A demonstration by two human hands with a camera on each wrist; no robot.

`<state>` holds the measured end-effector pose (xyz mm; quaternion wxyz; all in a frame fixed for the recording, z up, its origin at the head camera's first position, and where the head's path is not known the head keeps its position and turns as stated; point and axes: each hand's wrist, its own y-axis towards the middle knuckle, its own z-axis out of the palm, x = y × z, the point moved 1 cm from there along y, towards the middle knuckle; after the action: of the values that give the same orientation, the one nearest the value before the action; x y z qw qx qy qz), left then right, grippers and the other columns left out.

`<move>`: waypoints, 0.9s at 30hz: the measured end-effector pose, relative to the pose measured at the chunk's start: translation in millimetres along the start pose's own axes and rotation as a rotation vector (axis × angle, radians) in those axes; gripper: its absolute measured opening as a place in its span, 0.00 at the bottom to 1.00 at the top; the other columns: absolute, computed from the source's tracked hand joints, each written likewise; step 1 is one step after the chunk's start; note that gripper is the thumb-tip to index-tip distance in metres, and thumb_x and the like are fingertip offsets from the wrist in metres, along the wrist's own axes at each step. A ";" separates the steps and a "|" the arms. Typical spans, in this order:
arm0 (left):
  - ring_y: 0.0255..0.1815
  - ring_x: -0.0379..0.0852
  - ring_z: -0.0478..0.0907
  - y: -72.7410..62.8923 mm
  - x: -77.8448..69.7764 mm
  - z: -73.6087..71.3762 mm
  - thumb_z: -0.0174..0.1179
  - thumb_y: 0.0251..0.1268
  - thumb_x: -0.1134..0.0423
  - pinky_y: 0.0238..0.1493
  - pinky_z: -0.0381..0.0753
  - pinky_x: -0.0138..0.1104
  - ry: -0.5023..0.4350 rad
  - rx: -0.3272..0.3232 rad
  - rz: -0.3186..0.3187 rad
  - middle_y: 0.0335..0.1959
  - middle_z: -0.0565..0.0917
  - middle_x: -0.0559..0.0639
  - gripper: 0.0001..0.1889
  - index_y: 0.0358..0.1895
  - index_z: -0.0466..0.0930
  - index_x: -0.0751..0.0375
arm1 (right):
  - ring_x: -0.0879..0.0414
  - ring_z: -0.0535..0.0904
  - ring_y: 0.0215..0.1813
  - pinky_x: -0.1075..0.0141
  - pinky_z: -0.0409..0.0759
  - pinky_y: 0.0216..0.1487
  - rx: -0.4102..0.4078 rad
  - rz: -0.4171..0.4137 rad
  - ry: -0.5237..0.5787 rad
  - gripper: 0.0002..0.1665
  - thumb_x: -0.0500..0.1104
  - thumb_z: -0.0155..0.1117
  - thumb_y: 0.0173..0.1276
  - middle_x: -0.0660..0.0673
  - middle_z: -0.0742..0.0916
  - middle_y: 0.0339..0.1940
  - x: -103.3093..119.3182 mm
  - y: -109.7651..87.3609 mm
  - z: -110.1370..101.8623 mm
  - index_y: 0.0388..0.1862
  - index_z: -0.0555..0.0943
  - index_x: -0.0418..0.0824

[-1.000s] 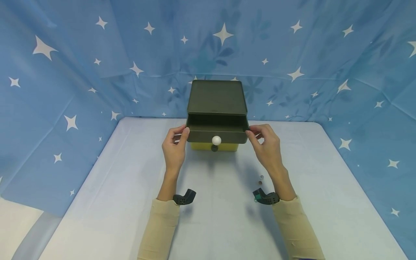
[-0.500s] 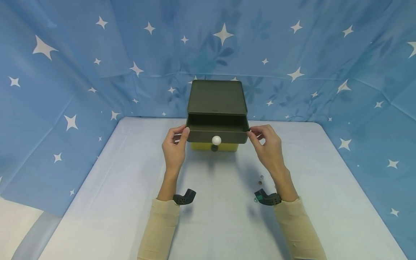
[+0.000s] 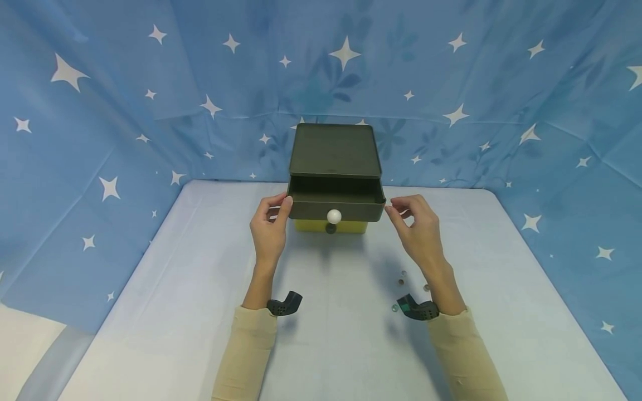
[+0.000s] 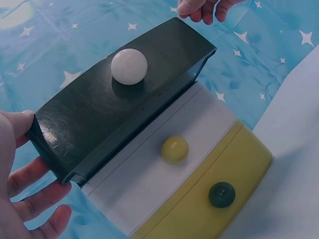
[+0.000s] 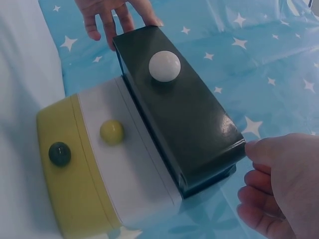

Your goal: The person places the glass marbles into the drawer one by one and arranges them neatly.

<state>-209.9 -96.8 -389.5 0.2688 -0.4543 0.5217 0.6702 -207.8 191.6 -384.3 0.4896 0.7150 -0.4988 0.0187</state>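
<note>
A small chest of drawers stands at the table's back, its dark green top drawer (image 3: 336, 211) pulled out and tilting nothing visible inside. A white knob (image 4: 129, 66) sits on that drawer's front. Below are a white drawer (image 5: 134, 164) with a yellow knob (image 5: 111, 132) and a yellow drawer (image 4: 234, 164) with a dark green knob (image 4: 222, 194). My left hand (image 3: 269, 228) grips the top drawer's left front corner, thumb at the front, fingers along the side. Just off the right corner is my right hand (image 3: 418, 231), thumb and fingers parted with nothing between them.
Several small round pieces, among them a brown one (image 3: 400, 282) and a greenish one (image 3: 394, 307), lie on the white table (image 3: 331, 345) near my right wrist. A blue star-patterned curtain (image 3: 241, 83) hangs behind the chest and along both sides.
My right hand has let go of the drawer's right corner and drawn slightly right and down, uncovering another small round piece by the wrist. The left hand and drawer have stayed put.
</note>
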 end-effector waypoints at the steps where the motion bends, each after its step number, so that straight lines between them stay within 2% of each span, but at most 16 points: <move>1: 0.39 0.49 0.80 0.1 0.0 0.0 0.64 0.69 0.65 0.37 0.77 0.25 -0.001 0.002 0.001 0.46 0.84 0.66 0.13 0.51 0.83 0.70 | 0.48 0.82 0.42 0.77 0.73 0.43 0.000 0.001 0.002 0.13 0.38 0.69 0.68 0.39 0.85 0.43 -0.5 -0.5 -0.5 0.48 0.82 0.32; 17: 0.37 0.42 0.79 -0.4 0.5 -0.1 0.63 0.69 0.65 0.36 0.75 0.23 -0.002 -0.005 0.000 0.46 0.84 0.66 0.13 0.51 0.83 0.71 | 0.49 0.81 0.43 0.77 0.73 0.43 0.024 0.044 -0.038 0.12 0.39 0.68 0.69 0.40 0.86 0.43 -6.8 -13.2 -7.4 0.47 0.83 0.34; 23: 0.38 0.44 0.79 0.2 0.4 0.0 0.63 0.69 0.65 0.36 0.75 0.23 -0.005 -0.004 0.001 0.46 0.84 0.66 0.13 0.51 0.82 0.71 | 0.49 0.81 0.43 0.77 0.73 0.42 0.039 0.066 -0.044 0.11 0.39 0.68 0.69 0.40 0.85 0.42 -8.7 -18.3 -10.2 0.47 0.83 0.35; 27: 0.38 0.45 0.80 0.4 0.6 0.3 0.64 0.69 0.64 0.36 0.76 0.24 -0.007 -0.002 -0.006 0.46 0.84 0.65 0.13 0.50 0.83 0.71 | 0.48 0.81 0.43 0.82 0.70 0.42 0.045 0.077 -0.054 0.11 0.40 0.68 0.69 0.40 0.85 0.42 -10.1 -21.5 -11.9 0.47 0.83 0.35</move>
<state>-210.6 -96.8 -389.9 0.2722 -0.4537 0.5189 0.6714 -191.6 207.7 -398.0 0.4587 0.7065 -0.5381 0.0295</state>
